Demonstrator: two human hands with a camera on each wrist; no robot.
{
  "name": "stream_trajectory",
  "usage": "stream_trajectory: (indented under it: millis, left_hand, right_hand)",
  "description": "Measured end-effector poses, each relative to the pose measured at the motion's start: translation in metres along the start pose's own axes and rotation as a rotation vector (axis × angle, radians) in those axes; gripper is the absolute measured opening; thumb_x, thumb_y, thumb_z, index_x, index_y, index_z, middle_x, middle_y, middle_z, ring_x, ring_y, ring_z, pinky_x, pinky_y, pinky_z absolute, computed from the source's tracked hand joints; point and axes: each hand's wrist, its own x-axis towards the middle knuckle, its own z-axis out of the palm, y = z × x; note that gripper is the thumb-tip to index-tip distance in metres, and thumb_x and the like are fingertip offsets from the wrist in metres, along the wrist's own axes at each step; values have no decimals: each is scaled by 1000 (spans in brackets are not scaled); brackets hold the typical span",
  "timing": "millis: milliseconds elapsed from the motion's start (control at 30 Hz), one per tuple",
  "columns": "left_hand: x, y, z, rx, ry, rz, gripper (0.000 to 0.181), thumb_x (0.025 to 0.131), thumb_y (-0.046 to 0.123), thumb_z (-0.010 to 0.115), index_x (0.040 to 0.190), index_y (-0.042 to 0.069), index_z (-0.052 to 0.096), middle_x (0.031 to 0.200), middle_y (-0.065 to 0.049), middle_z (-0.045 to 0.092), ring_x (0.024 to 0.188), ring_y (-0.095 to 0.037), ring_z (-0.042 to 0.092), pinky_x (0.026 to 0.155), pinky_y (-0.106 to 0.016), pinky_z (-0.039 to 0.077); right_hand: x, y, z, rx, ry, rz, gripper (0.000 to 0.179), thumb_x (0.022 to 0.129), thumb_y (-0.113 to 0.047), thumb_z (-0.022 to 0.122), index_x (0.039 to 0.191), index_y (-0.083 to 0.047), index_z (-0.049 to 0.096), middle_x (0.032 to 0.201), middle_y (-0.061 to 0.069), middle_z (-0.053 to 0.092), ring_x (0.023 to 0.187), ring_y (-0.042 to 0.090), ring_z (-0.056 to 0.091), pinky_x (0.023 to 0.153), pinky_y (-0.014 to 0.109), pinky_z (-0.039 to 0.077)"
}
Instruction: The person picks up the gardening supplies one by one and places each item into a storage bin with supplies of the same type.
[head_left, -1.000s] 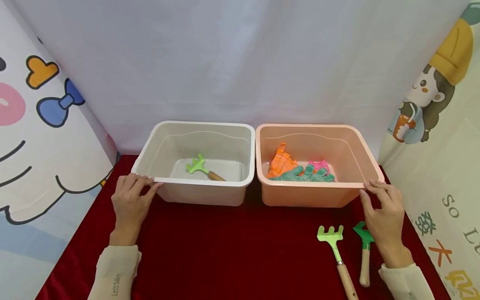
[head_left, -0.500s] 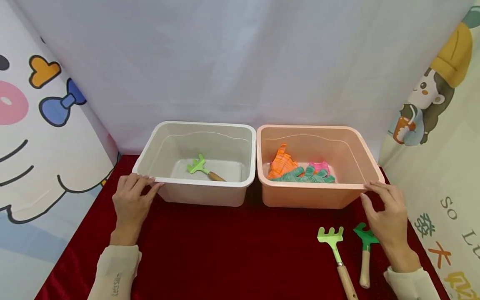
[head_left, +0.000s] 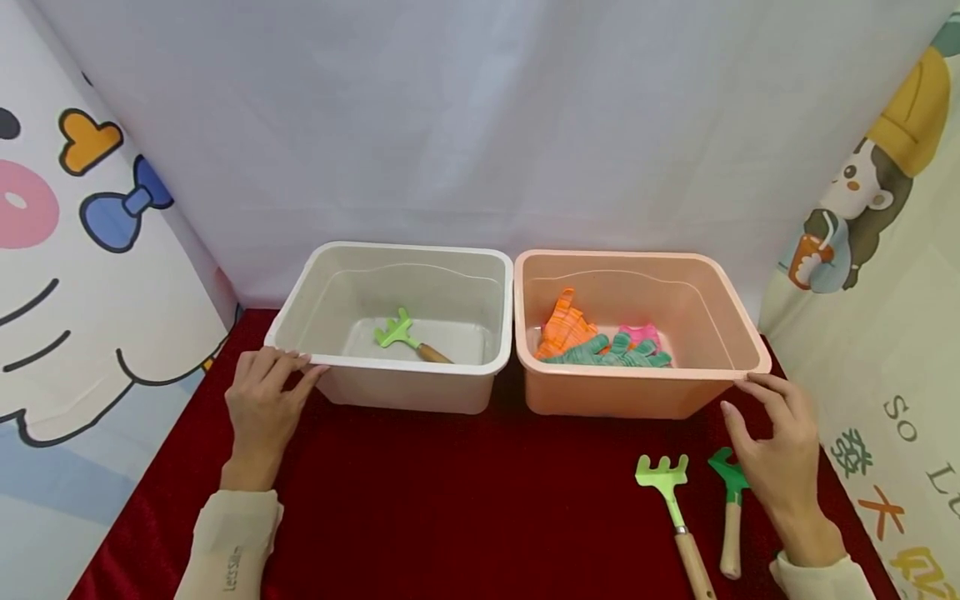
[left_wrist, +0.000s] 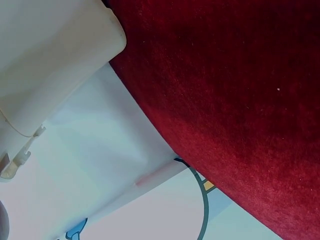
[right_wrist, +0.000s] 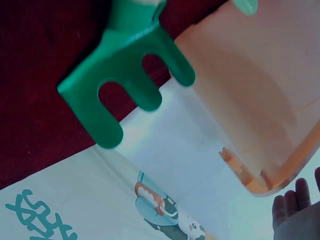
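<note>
At the near left corner of a white plastic bin, my left hand pinches the rim, thumb in front and fingertips over the edge. Inside that bin lies a small light green hand rake with a wooden handle. My right hand is just off the near right corner of a peach bin, fingers loosely bent, holding nothing. The right wrist view shows its fingers close by the peach rim. In the peach bin are orange, green and pink gloves.
Below the peach bin lie a light green hand rake and a darker green one, partly overlapped by my right hand. Dark red cloth covers the table. A pale curtain hangs behind, with printed cartoon cloths on both sides.
My right hand has let go of the peach bin's rim and drawn back slightly toward me and to the right. The left hand and both bins stay in place.
</note>
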Motion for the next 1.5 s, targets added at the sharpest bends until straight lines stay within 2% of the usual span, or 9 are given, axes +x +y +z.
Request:
stream_trajectory:
  millis: [100,233,467,567,733,1000,1133,1367,1500]
  left_hand:
    - [0,0,0,-5,6,5,34,70,33,78,88,5,71,86,-12,62,80,-30,53,72,-53,50]
    - [0,-1,1,-7,12,9,36,72,36,76,87,5,71,85,-11,62,79,-30,53,71,-53,50]
    - [0,-2,1,-16,27,19,37,74,39,73,84,4,70,83,-12,62,78,-31,54,70,-53,50]
    - [0,-3,2,-27,36,23,37,73,39,74,83,4,70,83,-11,62,78,-31,54,69,-52,50]
    - [0,-3,3,-40,47,22,36,71,37,76,83,4,71,82,-11,62,77,-31,53,68,-52,50]
    - [1,-2,2,-33,36,8,33,67,31,80,86,4,71,84,-11,63,78,-30,53,71,-53,50]
    - [1,-1,2,-25,29,4,33,64,25,83,87,4,71,84,-12,62,78,-30,53,73,-53,50]
    - [0,-1,3,-26,27,1,33,65,25,83,87,4,71,85,-12,63,79,-30,53,73,-53,50]
    - [0,0,3,-21,23,-4,32,65,25,83,86,4,71,84,-12,62,79,-30,53,72,-53,50]
  right_hand:
    - [-7,-5,0,-10,-21,-6,32,74,-11,73,101,4,67,108,21,58,100,40,47,95,24,30]
    - [-19,-11,1,-1,-95,-14,31,75,-13,73,103,2,67,107,18,58,99,36,47,93,24,30]
    - [-37,-20,6,28,-313,-94,30,77,-15,73,105,-6,67,106,10,59,99,28,48,91,17,31]
    - [-44,-22,8,-6,-410,-114,34,72,-12,75,105,-8,67,106,6,58,98,24,49,89,15,31]
    - [-53,-25,11,-83,-533,-115,42,67,-13,80,107,-8,65,108,3,57,97,19,50,83,22,36]
    - [-59,-29,11,-169,-613,-88,50,69,-25,81,113,-10,62,109,1,56,97,17,53,79,33,44]
    - [-61,-31,11,-203,-634,-93,55,70,-30,79,116,-7,61,110,5,56,96,21,53,79,40,46]
    - [-68,-33,9,-273,-665,-53,56,73,-36,76,116,-5,60,112,8,54,100,26,51,87,44,41]
    - [-73,-33,8,-306,-682,-30,59,73,-37,76,116,-1,58,114,13,52,100,31,50,86,47,40]
